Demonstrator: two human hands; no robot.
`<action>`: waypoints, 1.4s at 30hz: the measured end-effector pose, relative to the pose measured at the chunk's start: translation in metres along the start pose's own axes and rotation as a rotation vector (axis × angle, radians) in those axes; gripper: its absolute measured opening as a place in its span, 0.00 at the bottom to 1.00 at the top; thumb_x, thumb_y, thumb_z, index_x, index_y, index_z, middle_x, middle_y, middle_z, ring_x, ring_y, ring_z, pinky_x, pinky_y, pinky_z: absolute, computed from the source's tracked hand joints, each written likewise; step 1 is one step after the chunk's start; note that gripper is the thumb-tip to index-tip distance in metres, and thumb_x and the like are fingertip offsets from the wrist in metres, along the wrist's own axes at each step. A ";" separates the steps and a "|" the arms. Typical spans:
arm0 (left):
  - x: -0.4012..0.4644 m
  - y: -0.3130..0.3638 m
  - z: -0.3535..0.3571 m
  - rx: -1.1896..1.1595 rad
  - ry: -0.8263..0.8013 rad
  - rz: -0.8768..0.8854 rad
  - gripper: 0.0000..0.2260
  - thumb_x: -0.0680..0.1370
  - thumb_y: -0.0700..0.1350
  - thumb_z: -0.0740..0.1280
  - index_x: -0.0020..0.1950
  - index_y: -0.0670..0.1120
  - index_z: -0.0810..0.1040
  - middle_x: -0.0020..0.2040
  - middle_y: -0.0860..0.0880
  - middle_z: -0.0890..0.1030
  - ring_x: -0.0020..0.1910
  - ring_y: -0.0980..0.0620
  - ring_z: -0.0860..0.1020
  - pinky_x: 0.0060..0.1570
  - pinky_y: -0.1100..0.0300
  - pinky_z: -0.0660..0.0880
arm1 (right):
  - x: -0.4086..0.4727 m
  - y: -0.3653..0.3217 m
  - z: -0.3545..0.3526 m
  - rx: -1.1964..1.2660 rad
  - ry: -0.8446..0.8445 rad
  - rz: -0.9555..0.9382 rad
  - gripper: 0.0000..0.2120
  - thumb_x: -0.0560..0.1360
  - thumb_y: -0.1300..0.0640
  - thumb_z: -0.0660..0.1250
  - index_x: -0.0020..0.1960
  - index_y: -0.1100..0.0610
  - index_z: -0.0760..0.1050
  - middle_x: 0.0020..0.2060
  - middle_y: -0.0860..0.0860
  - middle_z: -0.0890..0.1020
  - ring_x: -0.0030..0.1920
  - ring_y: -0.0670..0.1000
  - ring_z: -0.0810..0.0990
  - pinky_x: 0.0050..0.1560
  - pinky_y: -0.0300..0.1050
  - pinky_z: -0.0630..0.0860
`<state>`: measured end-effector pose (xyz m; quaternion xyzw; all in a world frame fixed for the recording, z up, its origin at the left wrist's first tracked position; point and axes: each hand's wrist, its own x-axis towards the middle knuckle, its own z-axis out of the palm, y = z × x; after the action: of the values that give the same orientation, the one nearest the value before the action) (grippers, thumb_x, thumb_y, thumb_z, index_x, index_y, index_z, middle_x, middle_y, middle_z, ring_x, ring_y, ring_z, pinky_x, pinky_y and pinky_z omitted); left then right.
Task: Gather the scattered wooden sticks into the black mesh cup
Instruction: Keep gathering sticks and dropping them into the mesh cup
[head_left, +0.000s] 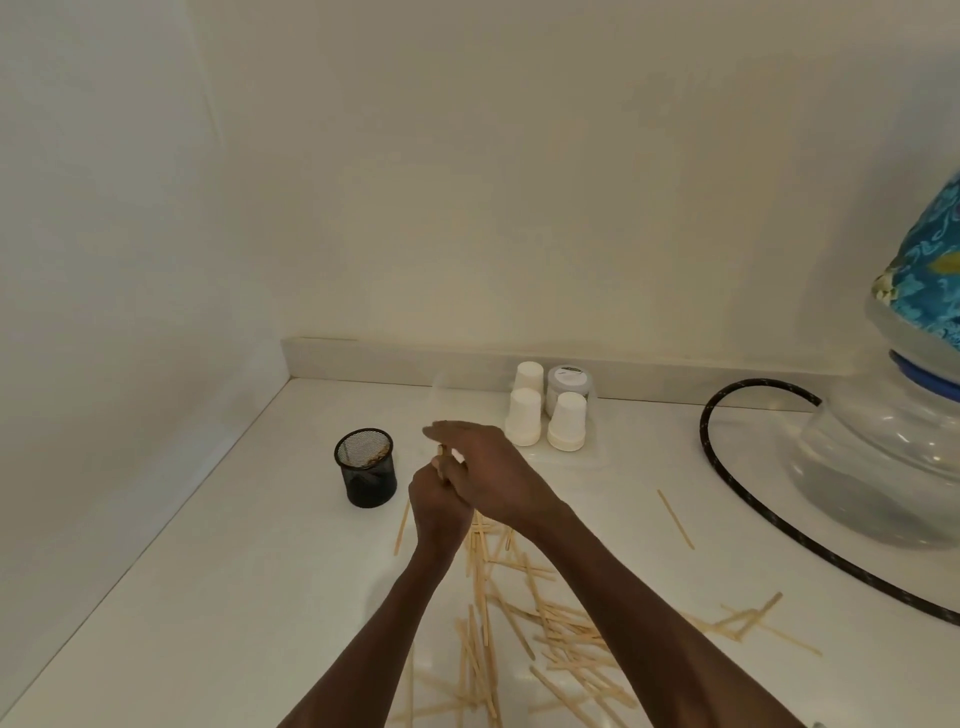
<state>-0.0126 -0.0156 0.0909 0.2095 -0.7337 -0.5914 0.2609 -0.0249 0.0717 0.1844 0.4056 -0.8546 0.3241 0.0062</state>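
Note:
The black mesh cup (365, 467) stands upright on the white counter, left of my hands, with some sticks visible inside near its rim. Several pale wooden sticks (550, 623) lie scattered on the counter under and around my forearms. My left hand (434, 506) is closed around a small bundle of sticks whose tips poke out at the top. My right hand (493, 473) lies across it from the right, fingers stretched toward the cup, touching the bundle's top. Both hands hover just right of the cup.
Three upturned white paper cups (524, 421) and a grey-lidded jar (569, 384) stand at the back wall. A black braided hose (727, 478) curves to a large glass vessel (883, 467) on the right. A lone stick (675, 519) lies near the hose. Walls enclose the left and back.

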 end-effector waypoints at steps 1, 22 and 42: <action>0.002 -0.002 -0.001 0.009 -0.005 0.036 0.18 0.78 0.34 0.62 0.36 0.55 0.70 0.29 0.56 0.76 0.31 0.56 0.72 0.35 0.58 0.72 | 0.004 -0.001 -0.002 0.008 0.008 0.020 0.17 0.79 0.60 0.63 0.68 0.58 0.75 0.66 0.54 0.78 0.66 0.50 0.76 0.69 0.41 0.69; 0.042 -0.033 -0.027 0.247 -0.023 0.193 0.18 0.78 0.41 0.65 0.29 0.51 0.67 0.22 0.54 0.68 0.22 0.56 0.65 0.26 0.57 0.62 | 0.055 -0.002 0.013 -0.054 -0.087 0.179 0.10 0.75 0.64 0.68 0.55 0.60 0.83 0.53 0.55 0.84 0.52 0.51 0.82 0.49 0.36 0.74; 0.046 -0.044 -0.025 0.290 -0.261 0.212 0.17 0.76 0.42 0.66 0.30 0.55 0.66 0.21 0.55 0.69 0.21 0.58 0.69 0.23 0.67 0.61 | 0.064 0.001 0.022 -0.250 -0.233 0.183 0.11 0.73 0.68 0.69 0.52 0.59 0.85 0.50 0.55 0.86 0.49 0.53 0.84 0.53 0.42 0.80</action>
<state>-0.0329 -0.0720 0.0582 0.0882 -0.8566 -0.4709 0.1914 -0.0628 0.0157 0.1840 0.3570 -0.9165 0.1656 -0.0723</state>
